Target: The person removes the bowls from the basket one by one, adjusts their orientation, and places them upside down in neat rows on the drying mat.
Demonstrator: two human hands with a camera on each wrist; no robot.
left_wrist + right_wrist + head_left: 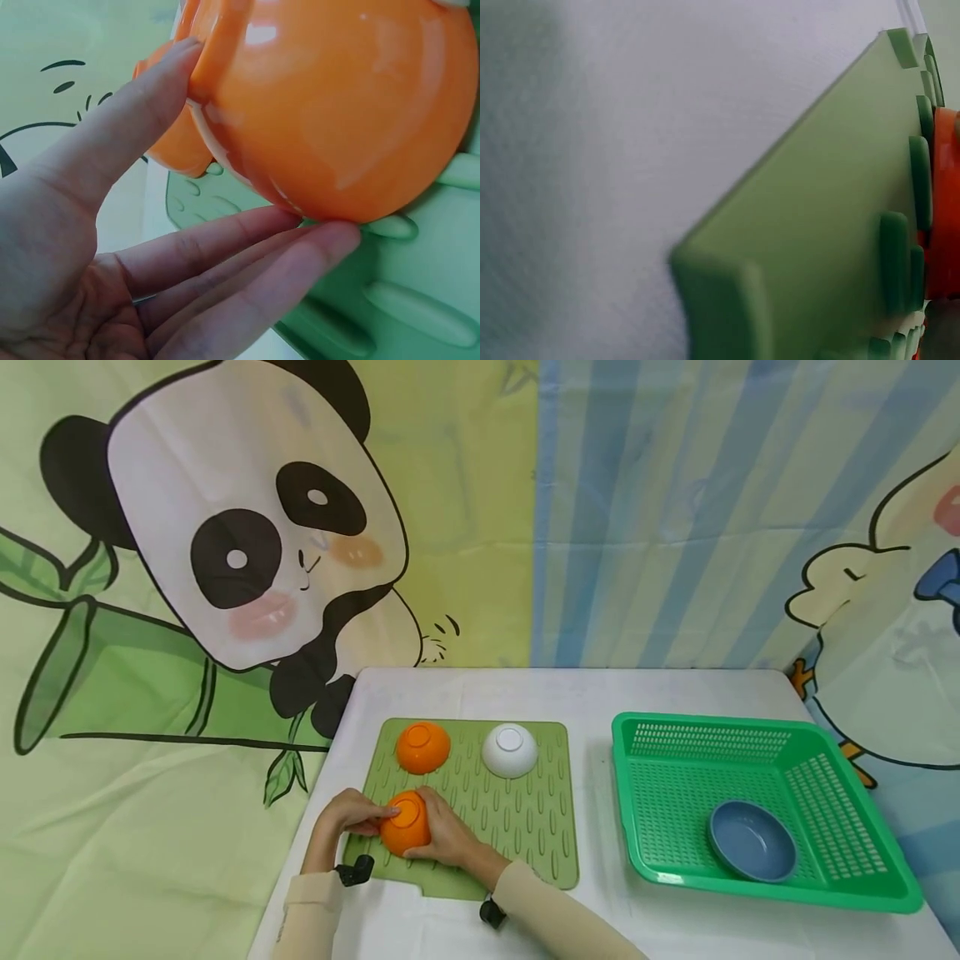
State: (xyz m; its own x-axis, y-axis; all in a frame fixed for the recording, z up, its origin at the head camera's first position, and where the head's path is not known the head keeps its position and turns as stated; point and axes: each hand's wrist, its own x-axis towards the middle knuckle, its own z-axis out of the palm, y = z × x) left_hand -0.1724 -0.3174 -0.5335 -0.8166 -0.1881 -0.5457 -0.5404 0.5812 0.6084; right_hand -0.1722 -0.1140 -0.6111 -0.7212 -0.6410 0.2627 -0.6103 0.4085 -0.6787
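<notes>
An orange bowl [403, 837] is upside down on the front left of a green ribbed mat [517, 810]. My left hand [354, 814] has its thumb at the bowl's base ring and its fingertips low on the side; the left wrist view shows this orange bowl [345, 112] between thumb and fingers. From the right, my right hand [448, 837] grips the same bowl, fingers round the far side and thumb at the near side. Only an edge of the orange bowl [945, 210] appears in the right wrist view, and that hand is mostly hidden there.
Behind, a second orange bowl [423, 747] and a white bowl [510, 750] lie upside down on the mat. A green plastic basket [626, 810] stands to the right on the white table [592, 693], with a blue bowl [752, 841] inside, upright.
</notes>
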